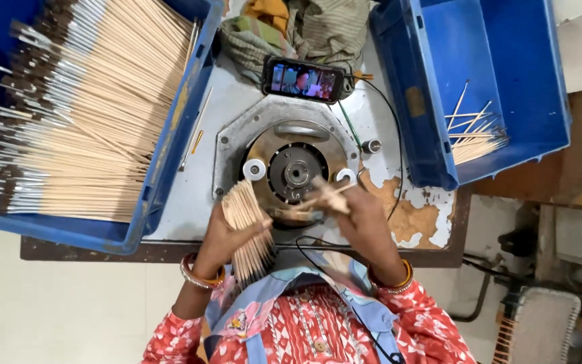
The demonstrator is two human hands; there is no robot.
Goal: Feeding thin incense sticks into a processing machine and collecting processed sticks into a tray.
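Fingers (237, 232) of the left hand (220, 239) clamped a bundle of brushes (247, 229) beside the round machine (296, 172); the right hand (362, 219) pinched one brush (328, 195) at its spinning centre, feeding them singly

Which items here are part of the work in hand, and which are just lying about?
In use:
left hand holding bundle of thin wooden brush sticks
right hand holding single brush
round grey metal machine

Lying about:
black phone
striped cloth

A crate full of brushes (69, 114) fills the upper left of the frame, and a crate with few brushes (479, 131) sits upper right. Between them on the tabletop (190, 202) lies a round machine (296, 172), with a phone (303, 79) above it and cloth bundles (291, 27) at the top edge.
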